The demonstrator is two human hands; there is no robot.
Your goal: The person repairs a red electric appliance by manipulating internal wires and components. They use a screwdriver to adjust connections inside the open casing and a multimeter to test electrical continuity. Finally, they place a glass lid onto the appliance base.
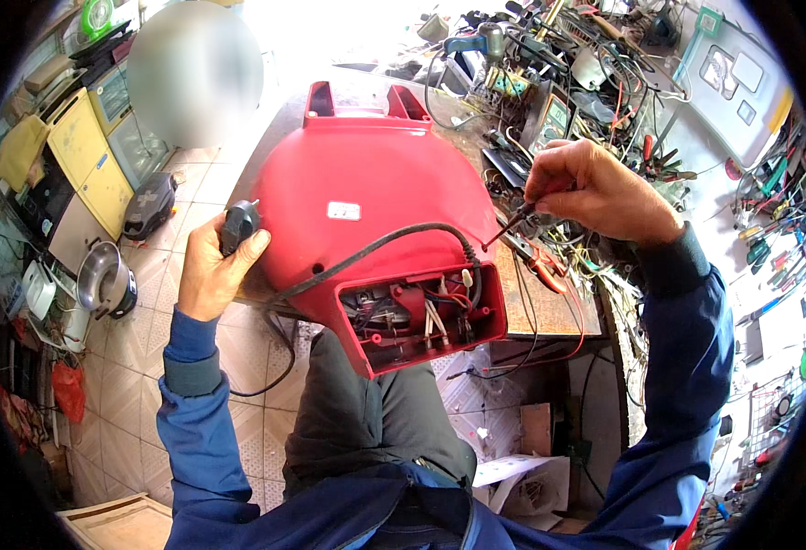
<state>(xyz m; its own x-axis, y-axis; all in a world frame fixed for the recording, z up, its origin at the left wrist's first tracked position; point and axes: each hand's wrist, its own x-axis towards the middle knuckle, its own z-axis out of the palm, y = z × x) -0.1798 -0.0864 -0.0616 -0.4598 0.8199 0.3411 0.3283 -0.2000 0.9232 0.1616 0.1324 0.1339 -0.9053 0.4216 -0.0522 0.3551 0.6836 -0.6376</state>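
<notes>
A rounded red appliance housing lies on the bench edge in front of me. Its near end is an open compartment showing wires, connectors and metal parts. My left hand, left of the housing, grips a black power plug between thumb and fingers. A thick black cord runs across the housing's near part to the compartment. Over the right side, my right hand pinches a screwdriver, its thin shaft slanting down-left. The tip is close to the housing's right edge; contact cannot be made out.
Tools, cables and a multimeter crowd the bench's right side. Red-handled pliers lie right of the housing. A steel pot and a black case stand on the tiled floor at left. A blurred round patch covers the upper left.
</notes>
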